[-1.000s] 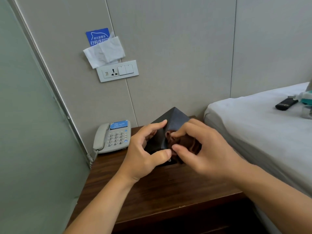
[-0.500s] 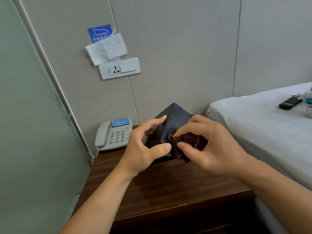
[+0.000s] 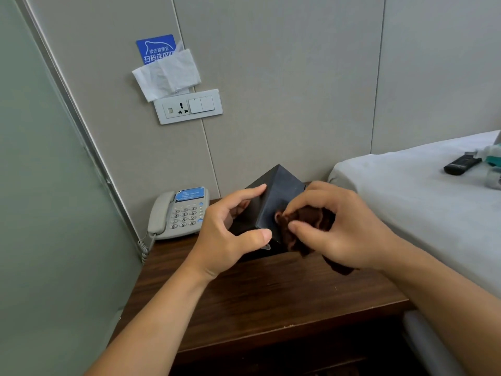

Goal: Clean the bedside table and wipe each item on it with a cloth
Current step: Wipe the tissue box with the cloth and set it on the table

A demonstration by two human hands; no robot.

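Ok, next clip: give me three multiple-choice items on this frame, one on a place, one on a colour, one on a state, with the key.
1. Where does the telephone stand?
A. On the bedside table, at its back left by the wall
B. On the bed
C. On the floor

2. What colour is the cloth?
A. White
B. Dark brown
C. Blue

3. How is the black box held?
A. Lying flat, untouched
B. Tilted on edge, gripped by the left hand
C. Lifted high by both hands

Key: 1 A, the phone sits on the wood in the wall corner. 2 B, the cloth pinched in the right hand is dark brown. 3 B, one corner points up while the left thumb and fingers clamp it.
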